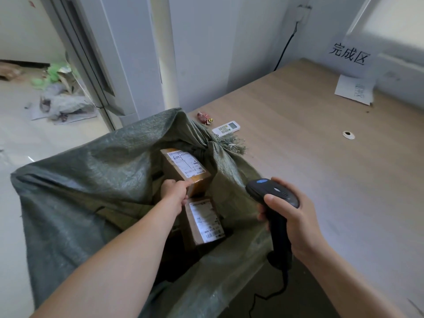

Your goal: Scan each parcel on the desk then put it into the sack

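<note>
Clutter on the desk is sparse: a white remote control and a red sweet wrapper lie near its far left corner, just beside the frayed, knotted edge of the sack, and a small white ring sits well apart toward the right. The green woven sack stands open against the desk's left edge, its mouth partly draped over the tabletop. Inside the mouth the left hand grips the near end of a cardboard parcel with a white label facing up; a second labelled parcel lies just below it, deeper in the sack. The right hand is wrapped round the handle of a black barcode scanner, held above the sack's right rim, its cable trailing down. A paper sign with printed characters hangs on the wall behind the desk, with a loose sheet below it. The desktop is pale wood grain; grey-white wall panels and a power cord stand behind, and torn packaging litters the tiled floor at left.
</note>
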The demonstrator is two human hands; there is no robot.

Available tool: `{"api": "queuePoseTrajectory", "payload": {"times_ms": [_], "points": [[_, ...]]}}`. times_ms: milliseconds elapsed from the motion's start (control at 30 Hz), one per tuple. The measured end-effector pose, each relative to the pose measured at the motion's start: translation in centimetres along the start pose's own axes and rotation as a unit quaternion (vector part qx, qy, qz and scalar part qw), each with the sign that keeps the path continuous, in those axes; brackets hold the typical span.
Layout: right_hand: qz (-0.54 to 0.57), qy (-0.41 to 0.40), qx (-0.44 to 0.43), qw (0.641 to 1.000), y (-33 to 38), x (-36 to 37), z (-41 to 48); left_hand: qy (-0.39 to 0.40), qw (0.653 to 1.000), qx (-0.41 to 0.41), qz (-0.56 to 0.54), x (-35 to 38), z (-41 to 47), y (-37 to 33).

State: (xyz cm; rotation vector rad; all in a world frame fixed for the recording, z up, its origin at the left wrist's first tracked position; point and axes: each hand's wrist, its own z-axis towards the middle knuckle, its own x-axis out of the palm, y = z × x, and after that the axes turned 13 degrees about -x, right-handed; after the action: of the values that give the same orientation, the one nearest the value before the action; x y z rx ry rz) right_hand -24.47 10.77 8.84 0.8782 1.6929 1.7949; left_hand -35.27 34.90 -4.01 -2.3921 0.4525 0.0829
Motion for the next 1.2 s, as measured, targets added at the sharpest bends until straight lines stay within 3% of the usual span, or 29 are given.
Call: {"api": "queuePoseTrajectory", "payload": {"times_ms": [133,333,667,867,1000,1100,1200], "points": [[-0.006,-0.001,-0.002,1.0,0.5,-0.7,-0.4,-0.022,0.999,-0.006,0.035,1.2,0.1,-1.4],[-0.001,-0.019,-0.001,1.0,0.8,-2.5,-1.5,0.058,0.988,-0.088,0.112,1.0,-0.1,-1.3],[0.002,-0.025,-0.003,1.0,0.6,-3.1,-1.9,-0.022,0.978,-0.046,0.204,-0.2,0.7,-0.5],[0.002,-0.02,-0.009,1.0,1.0,-3.0,-1.7,-0.09,0.959,0.035,0.268,0.3,0.2,-0.7],[0.007,-0.019,-0.025,0.999,1.7,-3.5,-1.8,-0.153,0.91,0.14,0.358,0.5,-1.5,-1.5],[0.019,-0.022,-0.035,0.999,2.3,-4.4,-2.2,-0.152,0.889,0.201,0.381,1.4,-4.1,-2.5],[0.028,-0.021,-0.046,0.998,3.4,-5.8,-3.1,-0.132,0.847,0.297,0.421,3.3,-7.8,-3.1]]}}
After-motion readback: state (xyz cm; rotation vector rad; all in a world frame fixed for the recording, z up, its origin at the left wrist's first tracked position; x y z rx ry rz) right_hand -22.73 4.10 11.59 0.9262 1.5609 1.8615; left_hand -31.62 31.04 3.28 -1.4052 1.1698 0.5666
